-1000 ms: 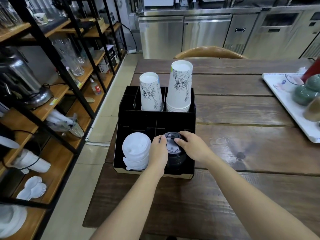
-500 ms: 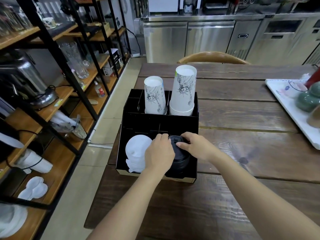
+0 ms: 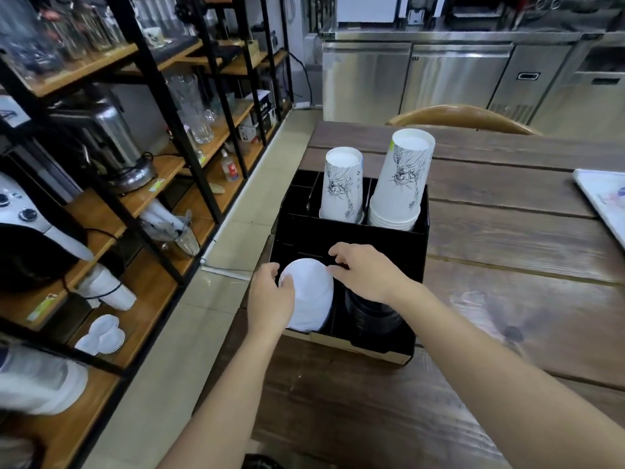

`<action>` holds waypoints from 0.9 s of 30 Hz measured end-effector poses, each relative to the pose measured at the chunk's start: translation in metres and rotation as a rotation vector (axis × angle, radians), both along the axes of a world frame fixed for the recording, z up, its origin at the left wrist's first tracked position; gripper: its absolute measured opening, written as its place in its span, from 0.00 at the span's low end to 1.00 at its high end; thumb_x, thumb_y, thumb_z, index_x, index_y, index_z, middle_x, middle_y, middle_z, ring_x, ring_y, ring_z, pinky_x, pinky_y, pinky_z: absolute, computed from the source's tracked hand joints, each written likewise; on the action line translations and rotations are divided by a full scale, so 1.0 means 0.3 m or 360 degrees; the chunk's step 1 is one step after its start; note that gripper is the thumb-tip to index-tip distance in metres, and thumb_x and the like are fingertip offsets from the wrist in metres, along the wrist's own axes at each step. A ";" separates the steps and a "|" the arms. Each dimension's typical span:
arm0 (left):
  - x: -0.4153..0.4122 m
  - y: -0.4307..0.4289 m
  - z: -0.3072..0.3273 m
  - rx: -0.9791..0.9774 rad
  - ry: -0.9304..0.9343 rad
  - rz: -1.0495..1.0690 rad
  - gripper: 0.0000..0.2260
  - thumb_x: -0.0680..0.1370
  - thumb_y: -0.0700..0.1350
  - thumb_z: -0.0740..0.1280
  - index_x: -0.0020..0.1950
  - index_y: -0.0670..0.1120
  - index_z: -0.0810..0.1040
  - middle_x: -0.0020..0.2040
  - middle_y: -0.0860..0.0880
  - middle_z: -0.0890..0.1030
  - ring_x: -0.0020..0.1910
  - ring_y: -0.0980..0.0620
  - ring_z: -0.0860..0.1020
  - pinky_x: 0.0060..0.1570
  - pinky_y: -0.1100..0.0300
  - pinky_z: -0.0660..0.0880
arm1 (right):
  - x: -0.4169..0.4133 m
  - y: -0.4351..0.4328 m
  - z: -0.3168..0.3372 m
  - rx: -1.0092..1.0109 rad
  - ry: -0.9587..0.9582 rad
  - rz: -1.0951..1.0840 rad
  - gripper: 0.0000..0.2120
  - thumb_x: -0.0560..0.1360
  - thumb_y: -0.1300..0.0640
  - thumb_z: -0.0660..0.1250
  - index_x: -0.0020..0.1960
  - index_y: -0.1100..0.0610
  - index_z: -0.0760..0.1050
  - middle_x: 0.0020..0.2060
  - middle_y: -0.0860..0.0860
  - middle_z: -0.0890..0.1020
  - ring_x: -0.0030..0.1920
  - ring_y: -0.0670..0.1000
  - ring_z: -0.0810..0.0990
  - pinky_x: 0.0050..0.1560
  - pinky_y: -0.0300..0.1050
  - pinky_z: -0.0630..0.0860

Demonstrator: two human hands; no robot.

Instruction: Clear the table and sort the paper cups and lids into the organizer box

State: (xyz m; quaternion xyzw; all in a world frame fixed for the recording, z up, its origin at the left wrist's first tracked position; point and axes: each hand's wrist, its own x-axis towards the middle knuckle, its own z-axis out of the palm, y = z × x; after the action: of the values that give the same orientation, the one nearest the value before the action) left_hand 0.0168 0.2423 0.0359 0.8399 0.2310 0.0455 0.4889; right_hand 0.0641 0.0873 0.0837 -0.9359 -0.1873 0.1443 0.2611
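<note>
A black organizer box [image 3: 389, 240] sits at the left edge of the wooden table [image 3: 507, 299]. Its back compartments hold two stacks of upturned printed paper cups: a short stack [image 3: 342, 184] and a taller one [image 3: 404, 179]. In the front left compartment stands a stack of white lids [image 3: 309, 296]; the front right holds black lids [image 3: 368, 314]. My left hand [image 3: 270, 299] touches the white stack's left side with curled fingers. My right hand [image 3: 365, 272] rests at the stack's right edge, above the black lids, fingers apart.
A black metal shelf rack [image 3: 135, 164] with wooden boards, glassware and appliances stands left of the table across a tiled aisle. A white tray [image 3: 605, 204] lies at the table's right edge. A wooden chair back [image 3: 463, 118] and steel cabinets are beyond.
Both hands left the black lid stack and shifted left to the white lid stack. The camera view also swung to the left.
</note>
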 end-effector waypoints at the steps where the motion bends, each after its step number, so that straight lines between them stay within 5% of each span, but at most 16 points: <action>1: -0.007 0.004 -0.008 -0.0032 0.0038 -0.0029 0.17 0.80 0.45 0.59 0.68 0.44 0.69 0.65 0.45 0.74 0.63 0.46 0.72 0.59 0.53 0.70 | 0.005 0.018 -0.007 -0.0084 0.0007 0.0054 0.20 0.78 0.51 0.59 0.67 0.58 0.67 0.62 0.58 0.77 0.63 0.59 0.74 0.63 0.53 0.70; 5: -0.024 0.015 -0.010 -0.0223 0.0081 -0.0072 0.15 0.80 0.47 0.59 0.66 0.45 0.71 0.56 0.48 0.76 0.57 0.48 0.73 0.54 0.54 0.71 | 0.019 0.060 -0.031 -0.0292 0.0027 0.0194 0.21 0.78 0.51 0.58 0.68 0.59 0.66 0.63 0.57 0.77 0.64 0.59 0.73 0.65 0.54 0.67; 9: -0.034 0.021 -0.007 -0.0392 0.0032 -0.0070 0.04 0.80 0.46 0.61 0.53 0.49 0.74 0.46 0.55 0.75 0.50 0.53 0.73 0.51 0.57 0.70 | 0.037 0.062 -0.049 -0.0337 0.0040 0.0238 0.24 0.77 0.52 0.61 0.71 0.56 0.63 0.67 0.54 0.74 0.67 0.57 0.70 0.67 0.53 0.66; 15: -0.029 0.042 -0.022 -0.0461 -0.0019 -0.0108 0.04 0.78 0.44 0.65 0.51 0.48 0.74 0.48 0.54 0.77 0.47 0.58 0.74 0.44 0.64 0.71 | 0.049 0.059 -0.061 -0.0347 -0.0017 0.0241 0.20 0.76 0.52 0.63 0.66 0.56 0.68 0.61 0.55 0.77 0.62 0.58 0.74 0.57 0.50 0.68; 20: -0.024 0.037 -0.032 -0.0289 0.0037 -0.0205 0.05 0.80 0.45 0.60 0.54 0.47 0.71 0.54 0.46 0.77 0.52 0.51 0.74 0.45 0.61 0.69 | 0.058 0.067 -0.071 -0.0311 0.0018 0.0216 0.17 0.74 0.53 0.64 0.62 0.56 0.71 0.56 0.57 0.79 0.56 0.60 0.77 0.47 0.46 0.67; 27: -0.020 0.045 -0.041 -0.0248 0.0110 -0.0266 0.06 0.80 0.48 0.58 0.55 0.48 0.69 0.54 0.48 0.75 0.54 0.50 0.73 0.50 0.58 0.68 | 0.048 0.075 -0.061 -0.0464 -0.0095 0.0294 0.19 0.76 0.52 0.60 0.65 0.56 0.68 0.59 0.55 0.78 0.59 0.58 0.75 0.58 0.51 0.67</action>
State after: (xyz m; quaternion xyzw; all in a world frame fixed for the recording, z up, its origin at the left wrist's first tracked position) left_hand 0.0109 0.2559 0.0236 0.8168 0.1797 -0.0426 0.5466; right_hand 0.0785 0.1098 0.0653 -0.9466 -0.2571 0.1655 0.1026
